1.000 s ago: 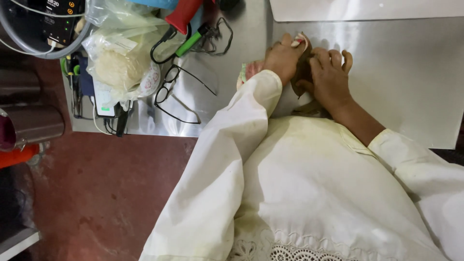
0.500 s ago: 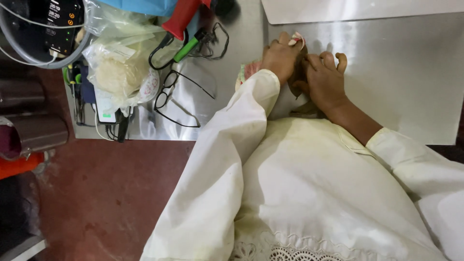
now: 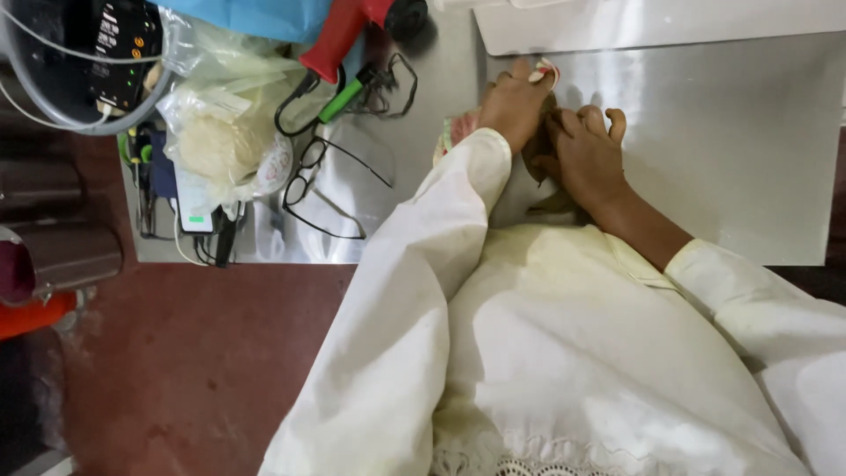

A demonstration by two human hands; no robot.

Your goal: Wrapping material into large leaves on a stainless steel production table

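1. A shiny metal worktop (image 3: 731, 167) fills the upper half of the view. At about ten o'clock from the hands lie black-framed spectacles (image 3: 310, 176), folded open, and beside them a crumpled clear plastic bag (image 3: 225, 132) with something pale inside.
2. At eleven o'clock a red-handled tool (image 3: 339, 35) and a green-handled tool (image 3: 345, 99) lie among black cables; a blue sheet is cut off by the top edge.
3. Cream sleeves and a cream garment (image 3: 564, 353) cover the lower middle, hiding the worktop's near edge.
4. The left hand (image 3: 515, 104) and right hand (image 3: 586, 154) meet at twelve o'clock, pressed close together with fingers curled.
5. Between them sits a small dark thing (image 3: 539, 150), mostly hidden; its kind cannot be made out, nor which hand truly grips it.
6. A pinkish patterned scrap (image 3: 454, 132) shows just beside the left wrist.
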